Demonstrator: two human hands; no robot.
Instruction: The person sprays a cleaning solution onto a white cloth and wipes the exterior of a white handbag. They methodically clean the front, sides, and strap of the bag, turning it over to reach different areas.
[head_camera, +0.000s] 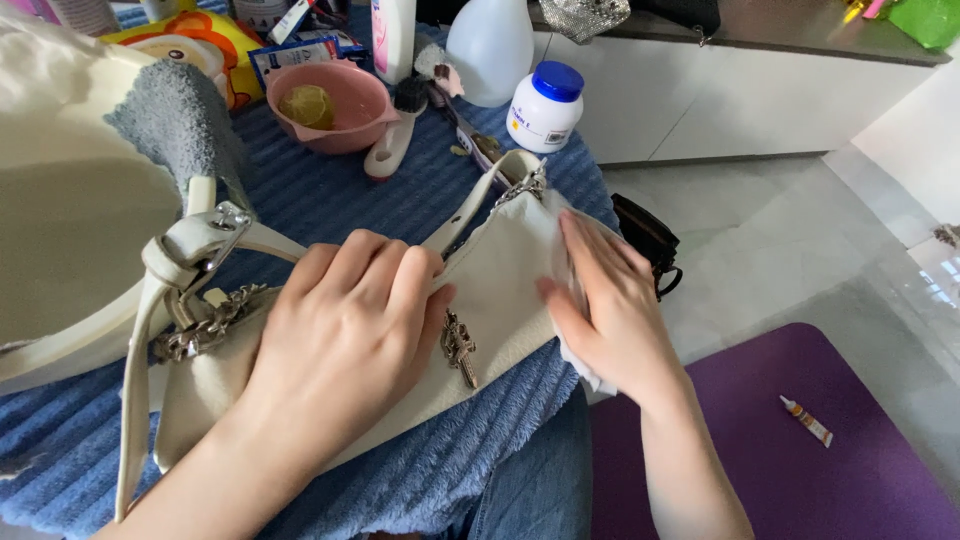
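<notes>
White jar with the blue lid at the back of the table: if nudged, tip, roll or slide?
The white jar stands upright and looks squat and wide for its height, so it probably slides rather than tips. The ribbed blue towel beneath likely adds grip, so a high push might topple it. On its side, the round body would probably roll.
</notes>
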